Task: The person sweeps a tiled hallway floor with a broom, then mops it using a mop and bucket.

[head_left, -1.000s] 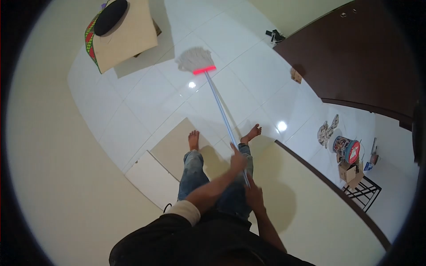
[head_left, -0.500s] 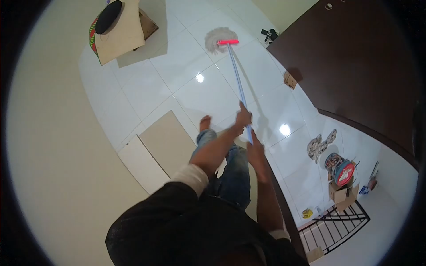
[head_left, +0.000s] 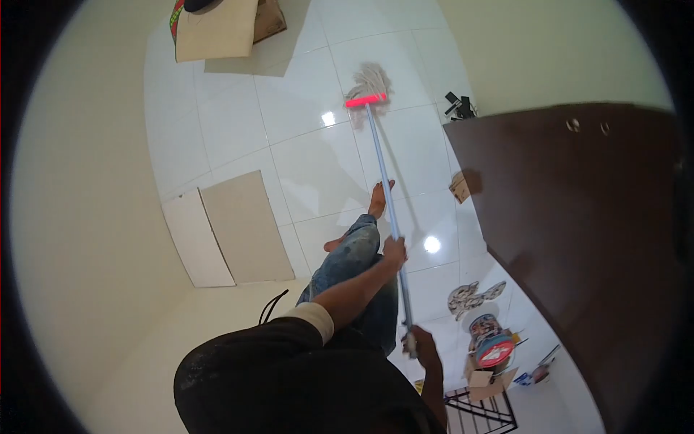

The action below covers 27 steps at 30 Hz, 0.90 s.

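A mop (head_left: pixel 379 152) with a grey string head, a pink clamp and a light blue pole reaches across the white tiled floor. Its strings lie on the tiles at the upper middle of the head view. My left hand (head_left: pixel 395 250) is wrapped round the pole about halfway along. Lower down, my right hand (head_left: pixel 422 344) grips the pole near its end. My bare foot (head_left: pixel 379 199) stands beside the pole, which partly covers it.
Flat boards (head_left: pixel 242 228) lie on the floor at left. A box with a pale board on it (head_left: pixel 217 32) stands at upper left. A dark brown door (head_left: pixel 557 195), a small cardboard piece (head_left: pixel 460 188), a paint bucket (head_left: pixel 494 350) and a black railing (head_left: pixel 481 414) are at right.
The mop head has come nearer and its clamp has tilted. Both hands have drawn back toward my body, the right one to the pole's end. A foot has stepped forward, and the view has turned.
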{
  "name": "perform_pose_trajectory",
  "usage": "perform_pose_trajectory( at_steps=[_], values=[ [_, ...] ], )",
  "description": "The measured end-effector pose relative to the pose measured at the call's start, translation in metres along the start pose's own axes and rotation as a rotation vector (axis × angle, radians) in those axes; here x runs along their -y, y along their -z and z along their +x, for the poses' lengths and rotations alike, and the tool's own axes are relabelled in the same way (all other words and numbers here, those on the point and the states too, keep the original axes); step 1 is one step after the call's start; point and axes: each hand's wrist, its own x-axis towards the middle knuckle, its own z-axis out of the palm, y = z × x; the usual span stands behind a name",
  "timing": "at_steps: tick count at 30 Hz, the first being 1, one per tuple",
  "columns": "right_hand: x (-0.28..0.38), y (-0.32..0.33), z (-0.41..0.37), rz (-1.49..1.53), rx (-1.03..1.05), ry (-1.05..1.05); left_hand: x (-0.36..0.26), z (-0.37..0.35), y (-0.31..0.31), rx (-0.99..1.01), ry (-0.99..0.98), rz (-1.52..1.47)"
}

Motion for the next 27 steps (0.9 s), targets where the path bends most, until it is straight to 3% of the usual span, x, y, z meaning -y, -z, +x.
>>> perform_pose_trajectory(
  at_steps=[2,3,4,6,8,9,10,11,12,13,16,18,19,22,25,26,27],
  values=[
    [0.040,-0.014,-0.033,-0.464,-0.231,0.007,0.015,-0.018,-0.011,-0.110,-0.077,0.386],
    [0.033,-0.005,-0.032,-0.870,-0.371,0.359,0.014,-0.016,-0.024,-0.119,-0.070,0.367],
    [0.080,-0.024,-0.050,-0.986,-0.452,0.356,0.016,-0.011,-0.039,-0.148,0.027,0.282],
    [0.121,-0.015,-0.043,-1.020,-0.405,0.255,0.015,0.002,-0.057,-0.182,0.127,0.180],
    [0.138,0.007,-0.011,-1.132,-0.398,0.364,0.001,0.021,-0.064,0.119,-0.174,-0.020],
    [0.148,0.015,0.006,-1.224,-0.387,0.479,-0.026,0.018,-0.062,0.048,-0.196,0.221],
    [0.175,0.011,0.022,-1.314,-0.389,0.454,-0.054,0.016,-0.060,-0.025,-0.211,0.461],
    [0.201,0.005,0.044,-1.303,-0.368,0.552,-0.079,0.011,-0.062,0.005,-0.114,0.241],
    [0.217,0.008,0.074,-1.279,-0.285,0.804,-0.092,0.012,-0.062,0.037,-0.022,0.020],
    [0.263,-0.022,0.086,-1.441,-0.293,0.437,-0.100,0.013,-0.060,0.020,-0.026,0.004],
    [0.316,-0.055,0.177,-1.527,-0.217,0.727,-0.117,0.003,-0.053,-0.025,-0.077,-0.084],
    [0.353,-0.092,0.207,-1.397,-0.089,0.722,-0.129,-0.018,-0.051,0.014,-0.126,-0.169],
    [0.357,-0.102,0.223,-1.419,-0.072,0.877,-0.119,-0.005,-0.050,-0.005,-0.132,-0.204],
    [0.359,-0.085,0.228,-1.493,-0.001,0.846,-0.118,-0.021,-0.073,-0.057,-0.098,-0.320],
    [0.327,-0.007,0.194,-1.687,0.060,0.837,-0.090,-0.027,-0.095,-0.102,-0.112,-0.362],
    [0.311,0.022,0.177,-1.755,0.073,0.669,-0.076,-0.035,-0.104,-0.109,-0.116,-0.388],
    [0.279,0.066,0.183,-1.917,0.001,0.759,-0.060,-0.046,-0.116,-0.150,-0.130,-0.302]
  ],
)
